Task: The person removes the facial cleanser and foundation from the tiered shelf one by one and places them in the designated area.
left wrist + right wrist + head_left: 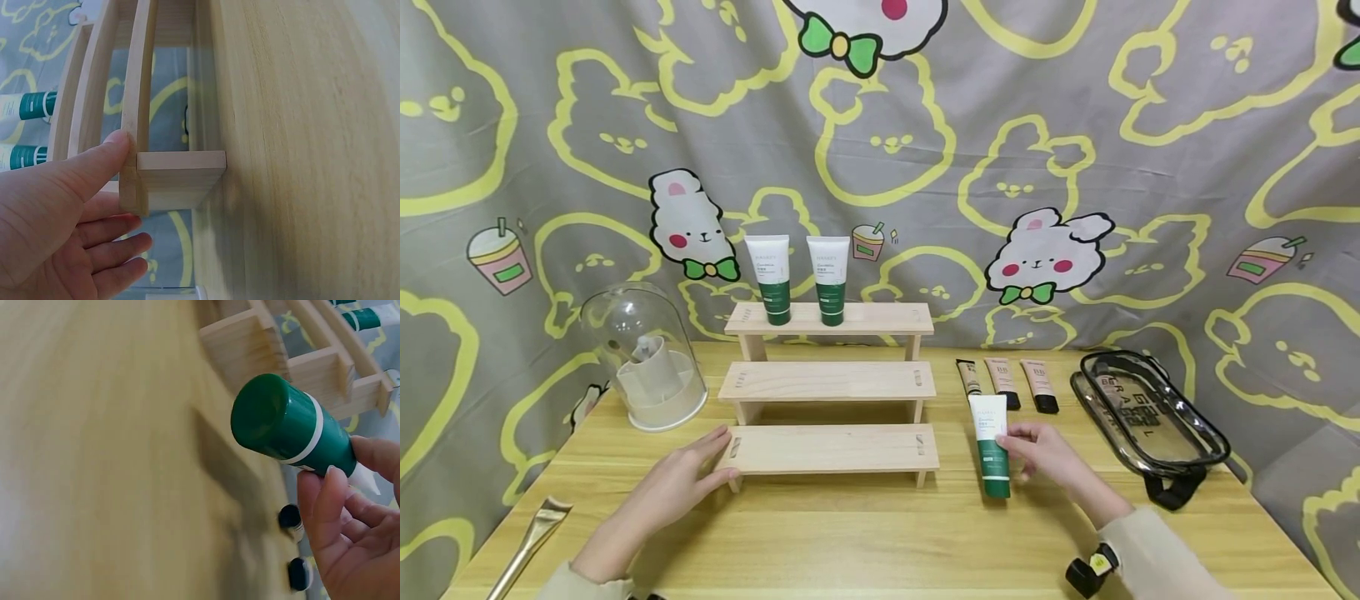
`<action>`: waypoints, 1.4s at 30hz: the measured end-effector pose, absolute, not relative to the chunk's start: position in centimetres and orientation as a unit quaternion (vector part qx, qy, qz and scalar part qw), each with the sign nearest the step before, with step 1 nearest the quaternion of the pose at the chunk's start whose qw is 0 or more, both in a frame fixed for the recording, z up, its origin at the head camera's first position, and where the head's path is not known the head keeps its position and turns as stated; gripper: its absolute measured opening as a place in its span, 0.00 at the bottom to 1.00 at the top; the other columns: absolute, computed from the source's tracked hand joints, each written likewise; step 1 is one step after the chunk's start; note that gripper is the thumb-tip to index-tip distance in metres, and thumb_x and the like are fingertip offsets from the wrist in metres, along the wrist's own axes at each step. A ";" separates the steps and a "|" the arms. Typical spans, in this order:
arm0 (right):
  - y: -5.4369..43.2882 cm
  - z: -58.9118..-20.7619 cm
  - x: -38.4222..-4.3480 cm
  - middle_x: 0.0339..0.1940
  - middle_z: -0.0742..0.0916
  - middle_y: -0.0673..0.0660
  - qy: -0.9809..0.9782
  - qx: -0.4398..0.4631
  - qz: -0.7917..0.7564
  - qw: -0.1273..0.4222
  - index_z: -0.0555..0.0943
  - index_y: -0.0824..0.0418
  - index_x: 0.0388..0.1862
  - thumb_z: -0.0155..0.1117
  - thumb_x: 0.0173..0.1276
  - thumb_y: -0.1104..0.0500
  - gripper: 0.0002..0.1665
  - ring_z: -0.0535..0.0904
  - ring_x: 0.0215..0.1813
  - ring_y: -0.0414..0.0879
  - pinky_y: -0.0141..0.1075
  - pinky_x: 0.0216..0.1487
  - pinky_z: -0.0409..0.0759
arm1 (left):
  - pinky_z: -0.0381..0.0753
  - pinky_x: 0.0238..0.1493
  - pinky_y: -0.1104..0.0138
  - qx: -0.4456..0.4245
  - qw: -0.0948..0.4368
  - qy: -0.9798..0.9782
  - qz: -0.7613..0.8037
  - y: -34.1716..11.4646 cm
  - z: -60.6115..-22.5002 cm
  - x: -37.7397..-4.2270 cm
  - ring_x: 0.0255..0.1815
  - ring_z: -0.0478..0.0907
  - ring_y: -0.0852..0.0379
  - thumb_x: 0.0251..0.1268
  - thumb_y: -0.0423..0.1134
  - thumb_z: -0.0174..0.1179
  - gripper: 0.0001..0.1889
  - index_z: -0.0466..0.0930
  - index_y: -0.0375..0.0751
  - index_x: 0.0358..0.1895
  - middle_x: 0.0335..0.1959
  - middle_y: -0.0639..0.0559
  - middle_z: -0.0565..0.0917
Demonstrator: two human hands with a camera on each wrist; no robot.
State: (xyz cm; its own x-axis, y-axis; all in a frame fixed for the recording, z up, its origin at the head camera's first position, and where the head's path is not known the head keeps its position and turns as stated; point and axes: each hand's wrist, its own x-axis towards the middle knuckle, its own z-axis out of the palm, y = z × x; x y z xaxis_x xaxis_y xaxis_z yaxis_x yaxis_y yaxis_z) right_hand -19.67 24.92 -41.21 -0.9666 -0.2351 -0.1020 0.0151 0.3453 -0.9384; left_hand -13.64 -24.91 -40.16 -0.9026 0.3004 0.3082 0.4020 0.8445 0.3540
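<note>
Right wrist view: green-and-white tube (303, 431) in right hand (359, 540), pinched by its body between thumb and fingers, cap (259, 412) toward the camera. Held above the counter (112, 456), judging by the shadow (228, 456) lying apart from it. Expect low weight, a soft, squeezable body and a stiff, smooth cap, perhaps a little slippery; small risk of breakage. Best taken lightly at mid-body, or more firmly by the cap.

Left wrist view: left hand (56, 225) clamped on the wooden rack (178, 161), thumb on the edge of the lowest tier (136, 100) near its end, index finger tucked beneath, other three fingers free.

Head view: hands well apart; left at the rack's left end, right with the tube, cap downward, between rack and clear pouch (1157, 408). Count of green-and-white tubes: three, one in hand, two upright on the top tier (880, 315). Tiers: three. Behind the held tube, three small tubes: one gold-and-black tube (968, 377), two pink tubes (1039, 379). One each: pouch, clear dome (643, 333), gold tool (533, 537), partly out of frame. Dome contents too unclear to name.
</note>
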 end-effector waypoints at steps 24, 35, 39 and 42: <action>24.8 -42.6 -19.4 0.22 0.81 0.57 0.808 -0.054 -0.546 0.215 0.75 0.75 0.42 0.57 0.67 0.56 0.19 0.77 0.18 0.41 0.28 0.15 0.76 | 0.68 0.54 0.45 -0.185 0.117 -0.952 -0.213 -24.9 -39.9 -13.5 0.57 0.68 0.34 0.58 0.43 0.63 0.28 0.71 0.23 0.55 0.59 0.31 0.69; 25.1 -42.4 -19.4 0.26 0.80 0.61 0.798 -0.055 -0.554 0.231 0.66 0.74 0.48 0.58 0.66 0.55 0.24 0.79 0.18 0.45 0.33 0.17 0.80 | 0.68 0.54 0.45 -0.183 0.115 -0.953 -0.210 -24.8 -39.8 -13.5 0.57 0.68 0.34 0.58 0.44 0.62 0.29 0.72 0.24 0.55 0.59 0.32 0.69; 25.2 -42.4 -19.4 0.27 0.80 0.62 0.797 -0.052 -0.555 0.233 0.62 0.73 0.51 0.58 0.67 0.55 0.26 0.80 0.18 0.46 0.34 0.17 0.80 | 0.68 0.54 0.45 -0.184 0.117 -0.954 -0.208 -24.8 -39.8 -13.4 0.57 0.68 0.35 0.58 0.44 0.63 0.28 0.72 0.24 0.55 0.59 0.32 0.70; 25.3 -42.4 -19.4 0.28 0.80 0.62 0.795 -0.057 -0.555 0.237 0.61 0.73 0.52 0.58 0.67 0.55 0.27 0.80 0.18 0.46 0.34 0.17 0.80 | 0.68 0.54 0.45 -0.185 0.118 -0.953 -0.207 -24.8 -39.8 -13.5 0.57 0.68 0.35 0.58 0.44 0.63 0.28 0.72 0.24 0.55 0.59 0.32 0.70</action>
